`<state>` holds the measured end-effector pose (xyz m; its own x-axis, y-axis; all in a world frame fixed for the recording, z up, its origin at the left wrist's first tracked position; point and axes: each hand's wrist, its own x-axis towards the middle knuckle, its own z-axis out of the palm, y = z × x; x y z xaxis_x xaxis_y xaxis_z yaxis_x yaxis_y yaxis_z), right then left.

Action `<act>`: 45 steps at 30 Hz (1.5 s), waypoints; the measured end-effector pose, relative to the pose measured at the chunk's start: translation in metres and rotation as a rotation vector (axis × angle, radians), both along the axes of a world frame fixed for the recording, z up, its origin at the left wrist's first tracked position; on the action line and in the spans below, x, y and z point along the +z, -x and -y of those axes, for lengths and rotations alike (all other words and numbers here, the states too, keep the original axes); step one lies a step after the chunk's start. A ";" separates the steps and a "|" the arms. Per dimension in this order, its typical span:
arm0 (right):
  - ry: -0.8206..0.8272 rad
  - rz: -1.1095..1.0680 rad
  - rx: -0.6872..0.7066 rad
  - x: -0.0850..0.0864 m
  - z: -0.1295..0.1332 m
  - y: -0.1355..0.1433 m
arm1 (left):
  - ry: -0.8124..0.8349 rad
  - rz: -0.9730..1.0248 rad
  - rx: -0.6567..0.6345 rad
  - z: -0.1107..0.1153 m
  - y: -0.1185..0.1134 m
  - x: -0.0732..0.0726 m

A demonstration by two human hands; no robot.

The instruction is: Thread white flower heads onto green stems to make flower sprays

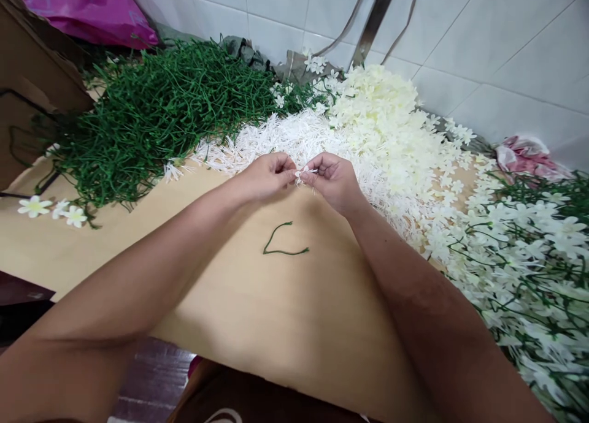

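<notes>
Bare left hand, bare right hand, long bare forearms, dark brown cloth garment with pale curved marking

Bare tabletop open at lower center, but green stem crosses my way; green heap blocks upper left, pale petals upper right.

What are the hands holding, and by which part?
The left hand and right hand pinch a small white flower piece; exactly where, I can't tell.

Pink bag at 11 o'clock and flower pile at 4 are cut off; central white piece is partly hidden.
</notes>
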<state>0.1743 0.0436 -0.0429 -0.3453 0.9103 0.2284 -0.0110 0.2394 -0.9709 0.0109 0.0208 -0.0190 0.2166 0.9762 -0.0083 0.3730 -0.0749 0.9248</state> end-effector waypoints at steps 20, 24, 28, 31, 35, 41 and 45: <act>0.374 -0.167 0.070 -0.020 0.029 -0.033 | 0.088 -0.014 -0.180 0.013 -0.009 -0.027; 0.392 -0.190 0.052 -0.022 0.028 -0.033 | 0.132 0.147 -0.108 0.011 -0.011 -0.028; 0.380 -0.208 0.027 -0.025 0.026 -0.032 | 0.158 0.216 -0.080 0.011 -0.010 -0.026; 0.377 -0.214 0.011 -0.025 0.026 -0.031 | 0.164 0.221 -0.083 0.011 -0.012 -0.027; 0.334 -0.163 -0.008 -0.022 0.027 -0.028 | 0.159 0.239 -0.071 0.011 -0.013 -0.029; 0.178 -0.152 -0.046 -0.020 0.031 -0.023 | 0.161 0.285 -0.029 0.011 -0.014 -0.029; 0.115 -0.175 -0.033 -0.023 0.032 -0.024 | 0.169 0.327 -0.001 0.014 -0.017 -0.028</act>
